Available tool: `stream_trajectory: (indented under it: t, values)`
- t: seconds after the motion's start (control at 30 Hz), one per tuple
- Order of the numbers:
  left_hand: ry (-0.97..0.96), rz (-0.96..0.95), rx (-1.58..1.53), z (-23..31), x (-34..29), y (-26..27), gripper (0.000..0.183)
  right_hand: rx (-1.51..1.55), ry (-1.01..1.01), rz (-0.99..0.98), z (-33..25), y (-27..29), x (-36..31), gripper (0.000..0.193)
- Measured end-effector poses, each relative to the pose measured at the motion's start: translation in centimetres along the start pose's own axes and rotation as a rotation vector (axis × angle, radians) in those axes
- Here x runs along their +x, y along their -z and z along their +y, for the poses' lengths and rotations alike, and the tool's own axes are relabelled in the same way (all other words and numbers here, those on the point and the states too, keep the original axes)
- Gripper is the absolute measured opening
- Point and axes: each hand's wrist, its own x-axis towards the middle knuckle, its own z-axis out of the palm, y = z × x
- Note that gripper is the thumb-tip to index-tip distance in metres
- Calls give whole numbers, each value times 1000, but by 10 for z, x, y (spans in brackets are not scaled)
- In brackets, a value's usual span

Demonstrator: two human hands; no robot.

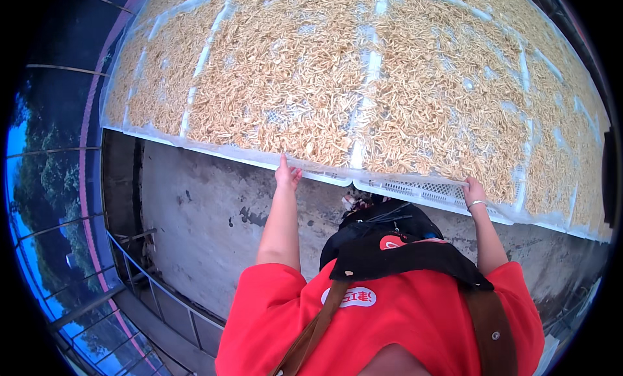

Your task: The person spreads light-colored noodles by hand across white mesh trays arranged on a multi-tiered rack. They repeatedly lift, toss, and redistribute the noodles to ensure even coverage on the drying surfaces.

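1. Across the upper part of the head view, white plastic trays stand side by side, spread with pale, dry-looking strips. Sheer white netting hangs along their near edge.

2. Below that edge, left of where the two middle trays meet, the left hand touches the netting with one raised digit; its other fingers curl just under the rim. I cannot tell whether it grips anything. The strips lie just beyond its tip.

3. To the right of that meeting point, the right hand is closed on the netting's edge, with strips lying just beyond its fingers. A pale bracelet circles its wrist.

4. Between and below the forearms show a red shirt, a black apron top and brown straps.

5. Beneath the trays is a stained grey floor; at far left are a metal railing and trees.
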Motion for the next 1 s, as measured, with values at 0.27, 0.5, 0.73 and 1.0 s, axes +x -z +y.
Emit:
stream_trajectory:
  t: [0.27,0.5,0.73,1.0]
  values:
    - [-224,-30,-103,83,19,-46,20,-99,45,10,-23,32,77,23]
    - [-820,-674,-333,312,-147,-143,22,40,460,747,-119,329,117,18]
    - [-1003,-597,-390,226,-215,-85,18,410,352,22,-63,311,-2,16]
    - [-365,155,-240,16,-94,42,18,137,-27,-719,26,33,-1,29]
